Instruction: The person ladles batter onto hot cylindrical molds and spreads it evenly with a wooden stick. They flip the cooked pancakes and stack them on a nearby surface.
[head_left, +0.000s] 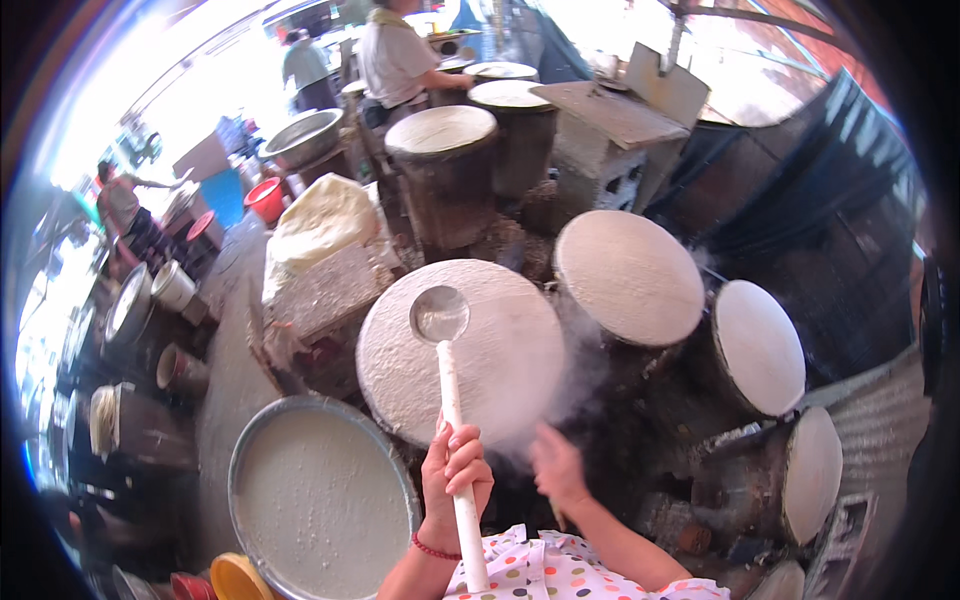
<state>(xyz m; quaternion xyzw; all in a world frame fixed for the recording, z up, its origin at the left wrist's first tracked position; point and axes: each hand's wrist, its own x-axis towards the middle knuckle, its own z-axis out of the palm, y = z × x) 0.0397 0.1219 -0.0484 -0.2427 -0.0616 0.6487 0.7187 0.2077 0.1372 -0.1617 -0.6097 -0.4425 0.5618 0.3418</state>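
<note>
My left hand (455, 472) grips the pale handle of a metal ladle (441, 315). The ladle's round bowl is over a round, cloth-like steaming surface (405, 367) on top of a drum; whether it touches is unclear. Just beyond that surface's lower right edge is my right hand (559, 469), blurred, fingers stretched forward. Something thin and pale shows beneath its palm, and I cannot tell if it is held. At lower left stands a wide metal basin (237, 480) of milky white batter. Steam drifts around the right side of the drum top.
More pale-topped drums (628, 277) curve around to the right. Behind the basin is a block stand (330, 292) with yellowish cloth (322, 217). A concrete block stand (592, 165) rises farther back. People (394, 60) are in the background, and a yellow container (236, 577) sits by the basin.
</note>
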